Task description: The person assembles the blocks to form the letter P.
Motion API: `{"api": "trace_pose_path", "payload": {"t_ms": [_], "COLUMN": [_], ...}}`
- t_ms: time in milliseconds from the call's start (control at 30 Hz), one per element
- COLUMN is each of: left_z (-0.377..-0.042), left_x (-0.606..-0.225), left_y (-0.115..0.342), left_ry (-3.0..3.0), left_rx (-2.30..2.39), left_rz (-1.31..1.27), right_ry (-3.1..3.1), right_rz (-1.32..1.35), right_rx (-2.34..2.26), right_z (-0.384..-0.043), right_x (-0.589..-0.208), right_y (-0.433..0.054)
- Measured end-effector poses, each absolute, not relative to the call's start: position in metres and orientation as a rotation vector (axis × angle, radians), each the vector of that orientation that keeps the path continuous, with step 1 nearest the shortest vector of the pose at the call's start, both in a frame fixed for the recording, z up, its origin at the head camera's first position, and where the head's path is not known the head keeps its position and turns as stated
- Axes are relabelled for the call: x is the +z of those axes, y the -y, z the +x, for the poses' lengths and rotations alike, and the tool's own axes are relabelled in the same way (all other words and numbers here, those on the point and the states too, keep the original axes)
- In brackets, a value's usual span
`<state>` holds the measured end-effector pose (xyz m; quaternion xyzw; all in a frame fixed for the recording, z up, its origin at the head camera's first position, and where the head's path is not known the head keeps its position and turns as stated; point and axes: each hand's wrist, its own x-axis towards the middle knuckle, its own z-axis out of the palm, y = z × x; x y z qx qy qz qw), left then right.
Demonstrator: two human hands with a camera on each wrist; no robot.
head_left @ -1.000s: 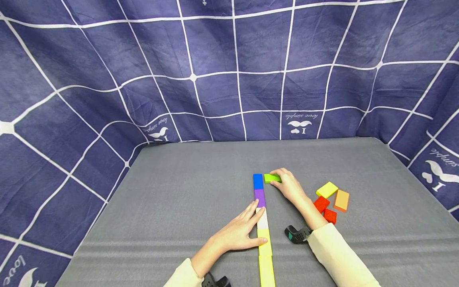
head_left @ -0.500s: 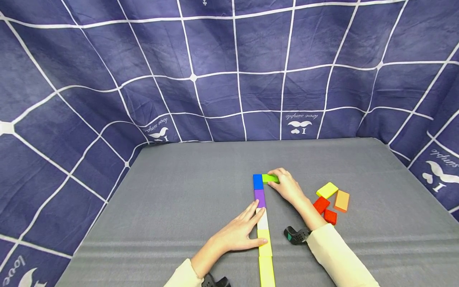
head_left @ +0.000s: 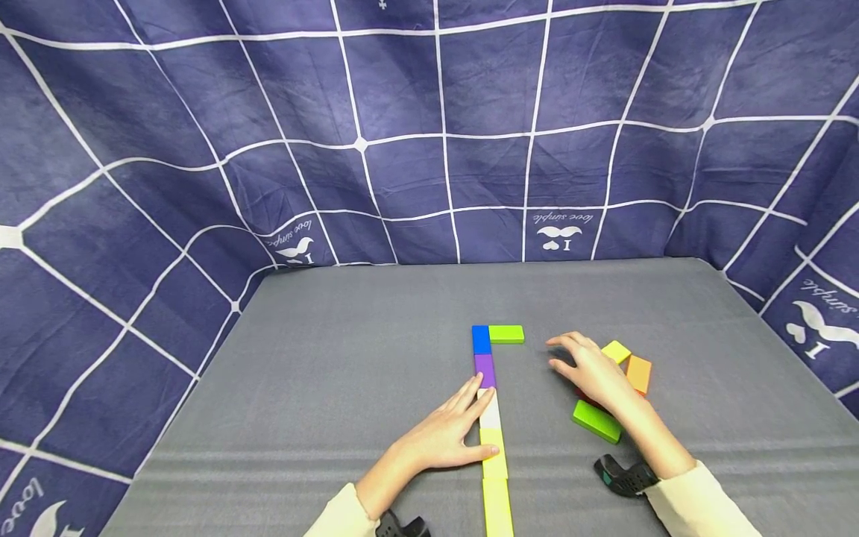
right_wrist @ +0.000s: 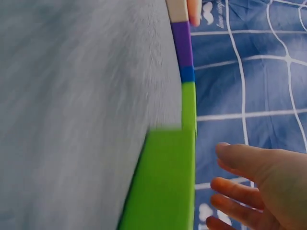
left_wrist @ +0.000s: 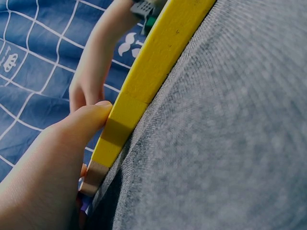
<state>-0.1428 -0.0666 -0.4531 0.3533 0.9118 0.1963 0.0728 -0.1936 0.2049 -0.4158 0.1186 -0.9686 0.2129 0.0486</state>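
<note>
A row of blocks runs away from me: two yellow blocks [head_left: 498, 509], a white block [head_left: 491, 412], a purple block [head_left: 485, 370] and a blue block [head_left: 481, 339]. Sideways at the far end, a light green block [head_left: 506, 334] touches the blue one. My left hand [head_left: 436, 432] rests on the row with straight fingers, its thumb against a yellow block [left_wrist: 118, 132]. To the right, my right hand [head_left: 593, 377] hovers with fingers spread and nothing in them, over loose blocks. In the right wrist view, another green block [right_wrist: 160, 177] lies near this hand [right_wrist: 283, 184].
Beside the right hand lie a loose yellow block [head_left: 616, 351], an orange block [head_left: 640, 373] and a second green block [head_left: 597, 422]. Red shows partly beneath the hand. Grey cloth [head_left: 335, 358] covers the table, and a blue gridded curtain [head_left: 403, 179] hangs behind.
The green block slid left against the blue one, and the right hand let go of it. That hand then moved right and towards me, over the loose blocks. The left hand stayed still.
</note>
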Motion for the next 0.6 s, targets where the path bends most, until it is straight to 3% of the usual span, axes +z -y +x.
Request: {"api": "trace_pose_path", "payload": {"t_ms": [300, 600], "left_z": [-0.143, -0.143], "left_x": [-0.453, -0.454], "left_y": [0.068, 0.068], "left_ry": [-2.750, -2.753], "left_rx": [0.585, 0.580], "left_rz": [1.076, 1.080], "right_ry": [2.941, 2.989], "right_rz": [0.302, 0.370], "right_rx": [0.613, 0.532], "right_z": [-0.187, -0.195], "right_x": [-0.421, -0.423], "right_y": [-0.259, -0.276]}}
